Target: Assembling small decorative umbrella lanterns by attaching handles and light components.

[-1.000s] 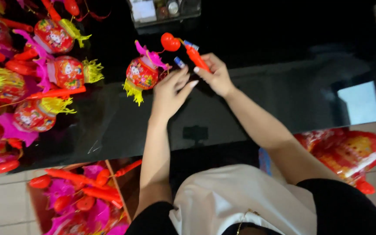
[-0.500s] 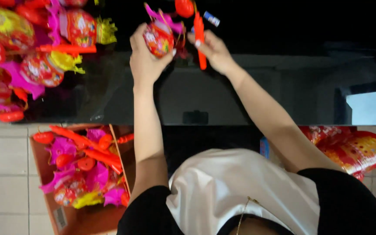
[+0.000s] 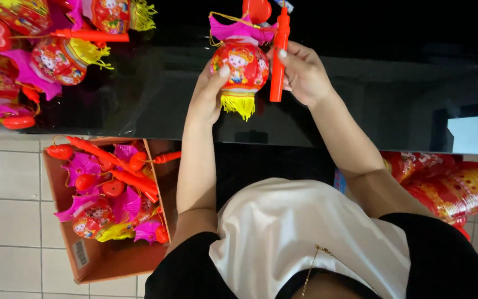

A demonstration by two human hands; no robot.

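My left hand (image 3: 208,94) holds a small red toy lantern (image 3: 240,63) with a pink top frill and a yellow tassel, thumb pressed on its side. My right hand (image 3: 304,75) grips the lantern's orange-red plastic handle stick (image 3: 278,52), which stands upright just right of the lantern. A red heart-shaped piece (image 3: 257,8) shows at the top edge above the lantern. Both hands are raised over a black glossy table (image 3: 156,94).
Several finished lanterns (image 3: 56,55) with orange sticks lie on the table's left part. On the tiled floor at lower left is a cardboard box (image 3: 112,260) holding more lanterns. Red packaged lanterns (image 3: 449,182) lie on the floor at right.
The lantern has turned upright with its tassel hanging down, now held between both hands. The view has shifted, bringing the hands closer and lower in the picture.
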